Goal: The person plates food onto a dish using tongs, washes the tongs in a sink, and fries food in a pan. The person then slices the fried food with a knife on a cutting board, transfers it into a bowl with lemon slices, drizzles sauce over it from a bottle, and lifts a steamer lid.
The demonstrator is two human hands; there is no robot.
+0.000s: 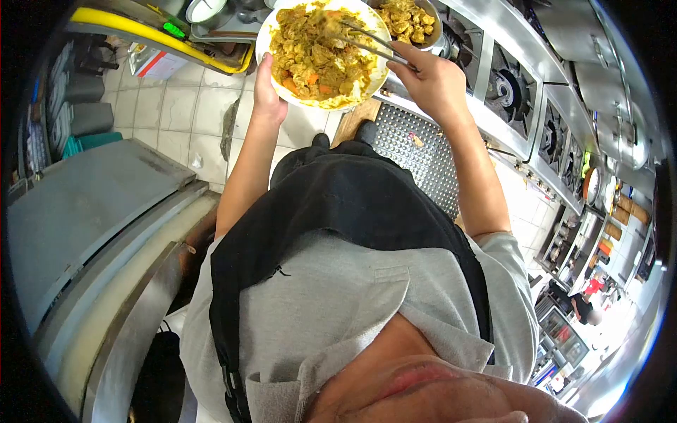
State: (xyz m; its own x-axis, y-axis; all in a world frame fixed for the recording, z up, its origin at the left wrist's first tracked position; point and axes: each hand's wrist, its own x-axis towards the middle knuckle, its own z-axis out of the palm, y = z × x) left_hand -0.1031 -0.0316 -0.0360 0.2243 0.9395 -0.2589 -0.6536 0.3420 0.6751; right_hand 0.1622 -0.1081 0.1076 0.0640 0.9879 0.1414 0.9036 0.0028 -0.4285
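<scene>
My left hand (270, 95) grips the near left rim of a large white bowl (331, 106), its thumb along the outer edge. Chunky yellow-brown curry (307, 60) with orange pieces fills the bowl. My right hand (431, 79) is closed around metal tongs (368, 35), whose tips reach into the curry at the bowl's upper middle. Food blurs around those tips, so I cannot tell whether they pinch a piece. Just beyond the bowl, at upper right, sits a metal pan (438, 29) holding more yellow chunks.
Stove burners (508, 88) run along the right. A studded mat (416, 148) covers the floor by my feet. On the left stand a grey-topped unit (99, 204) and a yellow-edged counter (141, 27). Another person (582, 307) is far off at right.
</scene>
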